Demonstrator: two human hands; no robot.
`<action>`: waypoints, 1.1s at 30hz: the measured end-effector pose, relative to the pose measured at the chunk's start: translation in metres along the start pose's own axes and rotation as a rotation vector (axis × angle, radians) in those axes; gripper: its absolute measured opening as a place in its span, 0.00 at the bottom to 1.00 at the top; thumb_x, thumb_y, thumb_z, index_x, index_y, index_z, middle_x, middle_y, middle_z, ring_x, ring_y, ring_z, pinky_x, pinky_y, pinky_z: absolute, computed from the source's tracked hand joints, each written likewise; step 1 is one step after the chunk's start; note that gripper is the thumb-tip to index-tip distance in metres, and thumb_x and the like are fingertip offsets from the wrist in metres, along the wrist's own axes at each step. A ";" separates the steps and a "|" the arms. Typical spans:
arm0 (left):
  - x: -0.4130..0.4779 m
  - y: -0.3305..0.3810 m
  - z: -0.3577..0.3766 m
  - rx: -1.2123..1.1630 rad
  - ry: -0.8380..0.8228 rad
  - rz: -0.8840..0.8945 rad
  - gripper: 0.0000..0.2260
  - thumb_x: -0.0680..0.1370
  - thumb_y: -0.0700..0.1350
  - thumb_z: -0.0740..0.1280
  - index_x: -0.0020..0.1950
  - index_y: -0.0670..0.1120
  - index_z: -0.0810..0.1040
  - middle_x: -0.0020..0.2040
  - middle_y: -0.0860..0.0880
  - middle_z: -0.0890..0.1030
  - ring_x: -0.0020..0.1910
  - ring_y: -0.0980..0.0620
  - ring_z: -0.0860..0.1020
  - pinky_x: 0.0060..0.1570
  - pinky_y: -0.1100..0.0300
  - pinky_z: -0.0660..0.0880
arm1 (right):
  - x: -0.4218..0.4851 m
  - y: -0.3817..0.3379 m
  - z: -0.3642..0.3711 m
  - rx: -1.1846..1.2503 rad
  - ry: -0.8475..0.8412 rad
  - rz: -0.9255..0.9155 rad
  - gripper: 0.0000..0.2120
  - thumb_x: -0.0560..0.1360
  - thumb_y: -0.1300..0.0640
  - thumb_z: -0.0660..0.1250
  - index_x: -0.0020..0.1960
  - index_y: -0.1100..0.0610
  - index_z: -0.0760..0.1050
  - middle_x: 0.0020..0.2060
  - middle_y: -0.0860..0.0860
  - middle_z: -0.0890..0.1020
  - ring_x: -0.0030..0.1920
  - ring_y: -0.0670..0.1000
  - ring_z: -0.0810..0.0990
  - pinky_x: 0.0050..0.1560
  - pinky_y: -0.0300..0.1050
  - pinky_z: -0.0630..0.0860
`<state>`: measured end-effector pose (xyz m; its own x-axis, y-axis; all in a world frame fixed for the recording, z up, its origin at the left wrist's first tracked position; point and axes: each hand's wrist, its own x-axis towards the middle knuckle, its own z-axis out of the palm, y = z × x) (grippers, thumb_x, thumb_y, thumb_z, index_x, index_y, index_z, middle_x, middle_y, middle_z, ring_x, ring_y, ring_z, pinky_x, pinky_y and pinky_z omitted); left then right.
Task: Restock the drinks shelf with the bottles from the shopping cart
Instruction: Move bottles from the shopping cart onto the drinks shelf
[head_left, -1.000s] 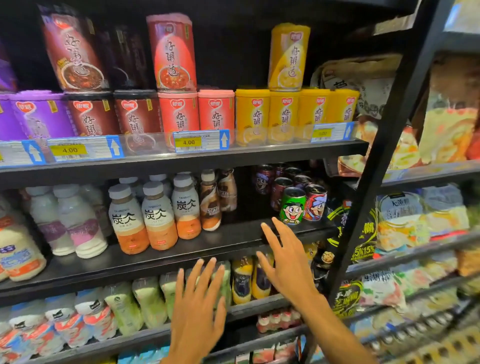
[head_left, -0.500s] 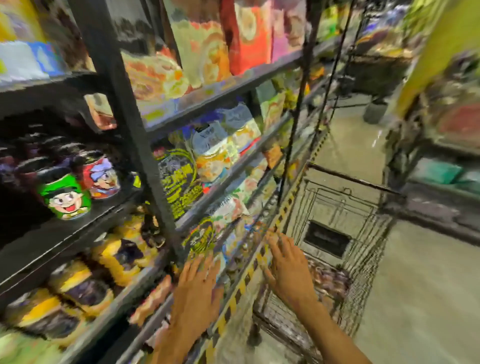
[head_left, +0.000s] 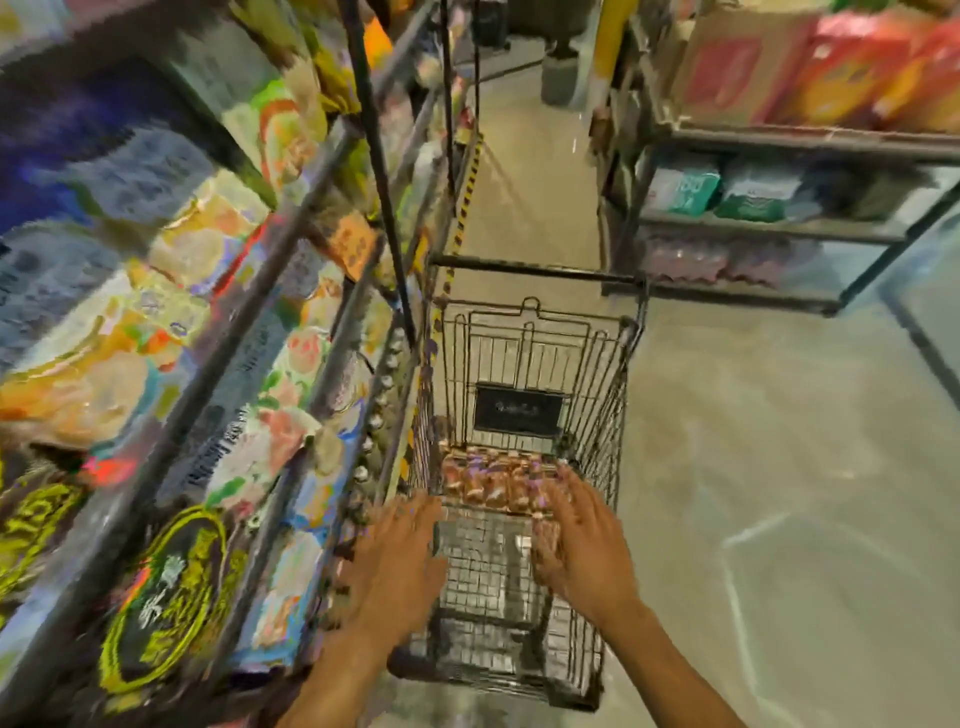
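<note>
A black wire shopping cart (head_left: 615, 415) stands in the aisle straight ahead, its basket below me. A row of brown-labelled bottles (head_left: 493, 480) lies across the basket floor. My left hand (head_left: 395, 566) hovers over the cart's near left corner, fingers spread, holding nothing. Over the near right side my right hand (head_left: 582, 540) is held out the same way, fingertips just short of the bottles. The drinks shelf is out of view.
Snack shelves (head_left: 291, 223) full of blurred colourful bags run along the left, tight against the cart. A second rack (head_left: 779, 223) with boxes and packs stands at the right. Bare concrete floor (head_left: 779, 493) lies right of the cart.
My view has swung right, from the drinks shelf past the snack bags to the cart. Both hands came off the shelf front and now reach over the cart basket.
</note>
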<state>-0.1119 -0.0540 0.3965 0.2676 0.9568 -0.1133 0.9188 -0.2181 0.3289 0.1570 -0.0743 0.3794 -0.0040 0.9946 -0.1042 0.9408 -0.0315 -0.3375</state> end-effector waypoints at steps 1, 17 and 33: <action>0.015 0.001 0.005 -0.014 -0.018 0.014 0.29 0.71 0.51 0.74 0.72 0.52 0.72 0.72 0.46 0.76 0.71 0.41 0.75 0.68 0.42 0.72 | 0.009 0.006 0.005 -0.004 -0.007 0.025 0.37 0.81 0.35 0.57 0.84 0.42 0.47 0.84 0.50 0.50 0.83 0.56 0.51 0.81 0.58 0.58; 0.251 -0.044 0.178 -0.236 -0.348 -0.113 0.27 0.79 0.53 0.70 0.78 0.55 0.66 0.75 0.51 0.71 0.74 0.48 0.70 0.69 0.46 0.71 | 0.202 0.080 0.171 0.094 -0.193 0.274 0.41 0.79 0.41 0.65 0.84 0.45 0.46 0.83 0.51 0.52 0.82 0.58 0.56 0.78 0.60 0.66; 0.385 -0.053 0.393 -0.280 -0.383 -0.452 0.05 0.81 0.46 0.67 0.54 0.47 0.79 0.51 0.51 0.77 0.56 0.50 0.75 0.52 0.59 0.69 | 0.316 0.140 0.388 0.266 -0.382 0.456 0.23 0.77 0.56 0.70 0.69 0.57 0.68 0.63 0.58 0.77 0.62 0.61 0.76 0.61 0.53 0.77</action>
<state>0.0562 0.2507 -0.0328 0.0042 0.7951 -0.6065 0.8686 0.2976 0.3961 0.1565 0.1973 -0.0637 0.2094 0.7715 -0.6008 0.7607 -0.5146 -0.3956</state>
